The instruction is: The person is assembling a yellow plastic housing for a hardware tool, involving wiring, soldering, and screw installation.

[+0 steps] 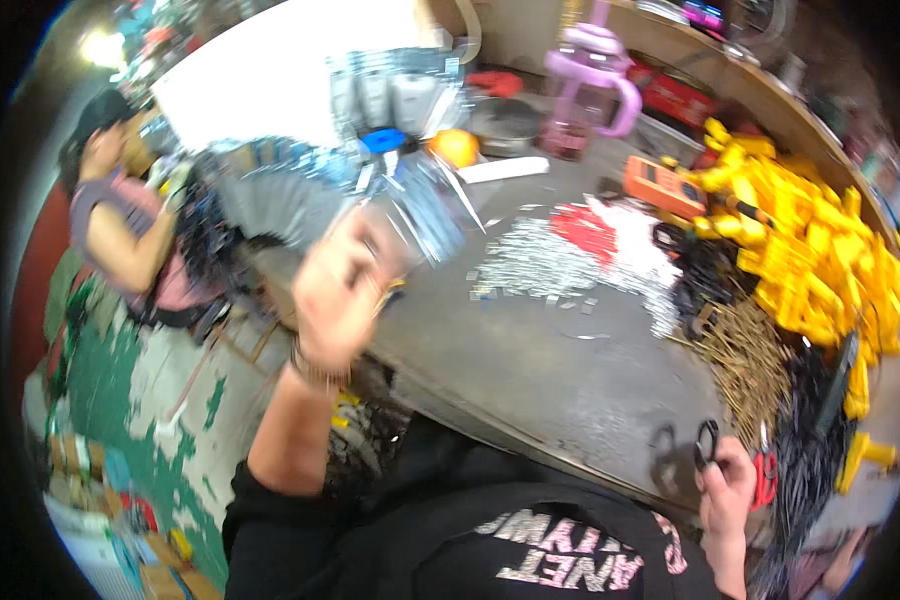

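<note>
Because the left hand [342, 290] is smeared by motion blur, I cannot tell whether its fingers are spread or curled round something; it is over the near edge of the table [490, 365], beside a spread of clear plastic bags [280, 190], glossy and crinkled, with greyish contents showing through the film. The right hand [727, 485], at the table's near right, has thumb and fingers pinched on a black loop [700, 450], a slim, rounded band held just above the dull, scuffed grey tabletop, where a soft curved shadow falls to its left. Close to that hand are the red handles [765, 480] of a tool, a tangle of thin black cables [808, 440] and a heap of slender, brass-coloured rods [740, 360].

Farther in, small silvery pieces [525, 258] lie scattered like flat chips, next to a bright red patch of pieces [585, 235] and a white pile [630, 235]. A boxy orange device [662, 187] leans against a high mound of smooth, chunky yellow plastic parts [795, 240]. Behind stands a translucent purple jug [588, 95] with a thick rounded handle, and beside the bags sit a round orange object [454, 148] and a blue ring-like object [382, 141]
</note>
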`<act>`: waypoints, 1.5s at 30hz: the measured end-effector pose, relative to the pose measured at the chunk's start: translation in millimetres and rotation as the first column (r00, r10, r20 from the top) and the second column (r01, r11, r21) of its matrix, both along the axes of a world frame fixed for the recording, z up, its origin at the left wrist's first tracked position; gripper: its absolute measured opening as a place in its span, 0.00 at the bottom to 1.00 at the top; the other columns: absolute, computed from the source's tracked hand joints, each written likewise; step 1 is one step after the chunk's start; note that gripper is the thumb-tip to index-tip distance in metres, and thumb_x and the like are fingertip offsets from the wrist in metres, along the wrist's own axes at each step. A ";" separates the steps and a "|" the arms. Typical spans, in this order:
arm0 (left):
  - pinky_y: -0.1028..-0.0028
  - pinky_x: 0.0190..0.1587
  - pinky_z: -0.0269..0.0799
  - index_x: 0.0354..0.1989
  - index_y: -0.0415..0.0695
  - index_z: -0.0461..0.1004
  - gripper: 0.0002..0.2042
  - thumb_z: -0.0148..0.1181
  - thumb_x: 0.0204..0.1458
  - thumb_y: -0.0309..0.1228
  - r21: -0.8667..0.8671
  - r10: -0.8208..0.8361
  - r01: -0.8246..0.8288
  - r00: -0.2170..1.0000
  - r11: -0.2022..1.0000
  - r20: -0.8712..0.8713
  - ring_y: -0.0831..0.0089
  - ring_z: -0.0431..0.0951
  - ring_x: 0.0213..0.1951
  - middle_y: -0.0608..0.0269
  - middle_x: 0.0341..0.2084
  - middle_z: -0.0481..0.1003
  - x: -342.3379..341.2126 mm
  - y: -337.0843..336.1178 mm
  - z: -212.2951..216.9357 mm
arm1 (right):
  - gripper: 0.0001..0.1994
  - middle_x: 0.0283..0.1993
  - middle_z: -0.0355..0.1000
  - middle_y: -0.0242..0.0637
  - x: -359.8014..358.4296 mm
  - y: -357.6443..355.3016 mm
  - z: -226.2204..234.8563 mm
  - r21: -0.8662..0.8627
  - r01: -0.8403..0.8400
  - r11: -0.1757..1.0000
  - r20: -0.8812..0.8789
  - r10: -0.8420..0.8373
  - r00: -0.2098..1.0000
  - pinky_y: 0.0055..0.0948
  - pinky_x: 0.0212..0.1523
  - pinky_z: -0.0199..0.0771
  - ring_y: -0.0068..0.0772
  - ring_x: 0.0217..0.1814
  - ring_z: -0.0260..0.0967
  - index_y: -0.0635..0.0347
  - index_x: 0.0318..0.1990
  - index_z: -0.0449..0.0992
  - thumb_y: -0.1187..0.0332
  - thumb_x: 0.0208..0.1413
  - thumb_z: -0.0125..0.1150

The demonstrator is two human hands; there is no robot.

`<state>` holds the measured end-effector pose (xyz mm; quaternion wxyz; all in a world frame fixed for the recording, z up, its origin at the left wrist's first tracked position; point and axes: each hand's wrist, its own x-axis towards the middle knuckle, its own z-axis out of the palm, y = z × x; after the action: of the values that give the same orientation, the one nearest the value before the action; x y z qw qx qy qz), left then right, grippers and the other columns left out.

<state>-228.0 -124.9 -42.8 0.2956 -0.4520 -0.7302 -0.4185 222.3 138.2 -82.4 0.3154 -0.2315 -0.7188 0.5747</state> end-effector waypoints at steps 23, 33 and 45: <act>0.59 0.50 0.65 0.29 0.46 0.79 0.05 0.62 0.49 0.33 -0.545 -0.507 0.532 0.836 0.648 0.212 0.58 0.77 0.38 0.59 0.26 0.77 209.5 154.2 1.0 | 0.11 0.38 0.72 0.32 -53.8 2.1 23.0 0.205 -0.150 0.967 0.050 0.143 0.988 0.25 0.39 0.72 0.23 0.39 0.71 0.61 0.44 0.78 0.68 0.53 0.67; 0.61 0.57 0.64 0.50 0.41 0.70 0.31 0.75 0.35 0.34 -0.374 -0.605 0.753 0.658 0.542 0.447 0.55 0.72 0.52 0.52 0.48 0.73 192.8 136.1 -6.4 | 0.12 0.32 0.72 0.33 -69.7 -10.0 18.4 0.667 -0.294 0.684 0.209 0.208 0.956 0.36 0.36 0.73 0.40 0.36 0.73 0.52 0.43 0.80 0.67 0.48 0.66; 0.60 0.52 0.66 0.48 0.39 0.70 0.26 0.69 0.43 0.40 -0.404 -0.689 0.769 0.631 0.496 0.355 0.54 0.72 0.50 0.51 0.47 0.71 185.3 130.5 2.6 | 0.07 0.28 0.72 0.30 -57.0 -11.3 57.0 0.735 -0.492 0.467 0.627 -0.190 0.756 0.34 0.34 0.73 0.35 0.32 0.74 0.50 0.38 0.76 0.63 0.53 0.58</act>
<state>-42.8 5.6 -40.2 -0.0979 -0.7476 -0.5729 -0.3215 165.3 126.9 -25.5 0.0692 -0.1465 -0.9860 0.0405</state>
